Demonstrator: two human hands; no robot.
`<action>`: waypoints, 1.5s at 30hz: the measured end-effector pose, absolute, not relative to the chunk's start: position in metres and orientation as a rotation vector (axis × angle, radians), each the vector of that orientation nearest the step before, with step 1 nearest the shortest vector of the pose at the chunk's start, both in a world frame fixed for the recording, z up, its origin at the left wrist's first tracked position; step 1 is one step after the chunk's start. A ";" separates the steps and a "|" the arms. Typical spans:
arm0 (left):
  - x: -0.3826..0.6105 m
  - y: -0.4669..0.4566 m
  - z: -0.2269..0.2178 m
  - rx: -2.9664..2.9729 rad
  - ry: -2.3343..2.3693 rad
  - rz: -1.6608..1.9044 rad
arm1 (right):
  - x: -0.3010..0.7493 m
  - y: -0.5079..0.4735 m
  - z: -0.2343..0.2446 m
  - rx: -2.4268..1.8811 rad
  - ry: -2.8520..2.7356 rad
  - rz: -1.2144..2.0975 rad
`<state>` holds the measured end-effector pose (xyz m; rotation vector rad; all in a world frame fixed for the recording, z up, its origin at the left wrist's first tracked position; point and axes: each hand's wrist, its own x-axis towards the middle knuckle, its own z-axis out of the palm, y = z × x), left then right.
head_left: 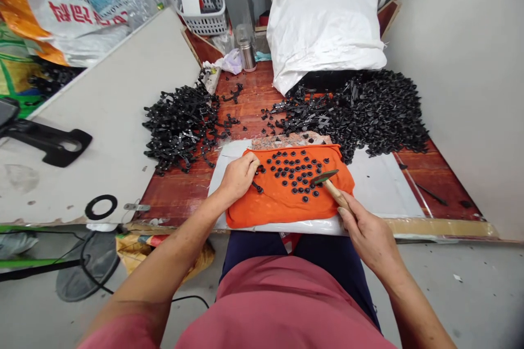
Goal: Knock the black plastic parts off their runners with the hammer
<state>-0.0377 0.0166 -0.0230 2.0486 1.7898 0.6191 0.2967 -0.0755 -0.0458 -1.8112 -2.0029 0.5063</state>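
On the orange cloth in front of me stand several small round black plastic pieces with raised stems. My right hand is wrapped round the wooden handle of a hammer, whose dark metal head lies over the right-hand pieces. At the cloth's left part, my left hand is closed, its fingers pinched at a narrow black plastic strip. The fingers hide part of that strip.
A heap of black strip parts lies at the left, and a bigger heap of black pieces spills from a white sack at the back right. A steel flask and a grey basket stand behind. Pale panels flank the table.
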 end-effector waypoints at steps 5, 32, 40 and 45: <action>-0.038 0.016 -0.025 2.072 1.794 0.597 | 0.298 -0.075 -0.048 -1.790 -1.986 0.525; -0.030 0.015 -0.013 2.090 2.054 0.105 | 0.262 -0.051 0.007 -1.589 -2.171 0.489; -0.028 0.018 -0.009 2.079 2.057 0.086 | 0.216 -0.025 0.016 -1.485 -2.366 0.351; -0.029 0.020 -0.009 2.059 2.045 0.143 | 0.197 -0.021 0.019 -1.540 -2.477 0.199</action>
